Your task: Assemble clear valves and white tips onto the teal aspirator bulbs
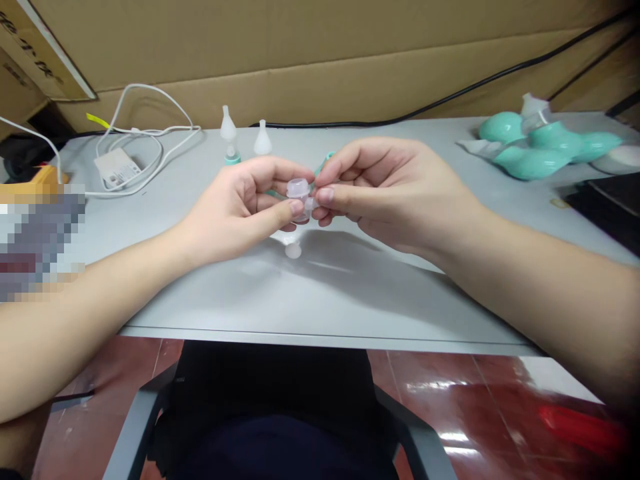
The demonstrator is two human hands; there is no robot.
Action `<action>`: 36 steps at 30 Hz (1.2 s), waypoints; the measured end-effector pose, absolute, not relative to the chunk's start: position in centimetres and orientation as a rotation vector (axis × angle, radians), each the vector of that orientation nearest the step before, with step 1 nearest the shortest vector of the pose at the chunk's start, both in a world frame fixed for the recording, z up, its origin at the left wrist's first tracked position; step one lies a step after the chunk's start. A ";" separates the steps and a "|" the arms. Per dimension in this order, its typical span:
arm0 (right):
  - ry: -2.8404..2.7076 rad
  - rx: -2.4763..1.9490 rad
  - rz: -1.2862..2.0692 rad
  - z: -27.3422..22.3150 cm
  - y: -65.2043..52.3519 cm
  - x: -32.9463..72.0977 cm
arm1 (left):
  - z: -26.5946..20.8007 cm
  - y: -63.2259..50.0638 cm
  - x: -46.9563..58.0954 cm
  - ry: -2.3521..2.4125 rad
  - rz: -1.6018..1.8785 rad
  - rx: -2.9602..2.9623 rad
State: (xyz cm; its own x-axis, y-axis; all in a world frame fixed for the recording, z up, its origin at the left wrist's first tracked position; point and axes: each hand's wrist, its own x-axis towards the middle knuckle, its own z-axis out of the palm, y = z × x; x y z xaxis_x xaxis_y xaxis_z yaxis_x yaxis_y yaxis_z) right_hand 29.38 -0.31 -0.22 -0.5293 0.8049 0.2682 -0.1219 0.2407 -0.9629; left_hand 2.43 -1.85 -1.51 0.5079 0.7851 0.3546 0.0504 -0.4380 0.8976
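Note:
My left hand (245, 207) grips a small translucent plastic cup (298, 189) between thumb and fingers, holding it upright above the desk. Thumb and forefinger of my right hand (400, 193) pinch a small translucent plug-like piece (310, 204) at the cup's side. Whether that piece is joined to the cup, I cannot tell. Behind the right fingertips a bit of a mint-green part (329, 157) shows, mostly hidden. Below the hands a small round whitish piece (293, 250) lies on the desk.
Two white teardrop-shaped nozzles (229, 125) stand behind my left hand, one on a green base. Mint-green bulbs (540, 147) lie at the back right near a dark flat object (605, 210). A white cable (160, 137) with a white box (117, 168) sits at the left.

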 end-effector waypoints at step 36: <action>-1.652 -0.648 1.514 0.0 -0.8 29.1 | -1.2 -2.3 2.6 0.687 1.052 1.770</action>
State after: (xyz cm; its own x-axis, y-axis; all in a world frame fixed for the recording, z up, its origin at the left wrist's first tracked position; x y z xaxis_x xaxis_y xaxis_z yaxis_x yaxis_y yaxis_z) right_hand 29.12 -0.77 -0.02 -0.5596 0.8023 0.2076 -0.1369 0.1576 -0.9780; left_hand 2.61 -2.28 -1.17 0.4753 0.8041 0.3570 0.0036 -0.4076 0.9132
